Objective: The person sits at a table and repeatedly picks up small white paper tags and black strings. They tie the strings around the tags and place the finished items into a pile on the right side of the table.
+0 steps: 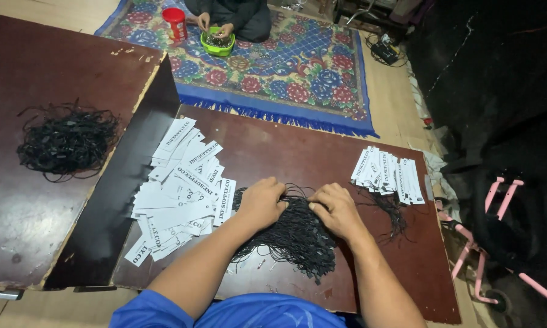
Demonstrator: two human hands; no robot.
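A tangled bundle of black strings [298, 234] lies mid-board, trailing toward the person. The left hand [260, 203] and right hand [336, 209] both rest on its far edge, fingers curled into strands. White paper tags [179, 191] lie just left, nearer the left hand.

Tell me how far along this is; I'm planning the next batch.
Done, it seems: a small row of strung tags lies at right, cords trailing. In hand: both the left hand and right hand work in the cord bundle. Left: a far bigger loose tag pile, plus another cord heap on the left board. Mostly still ahead.
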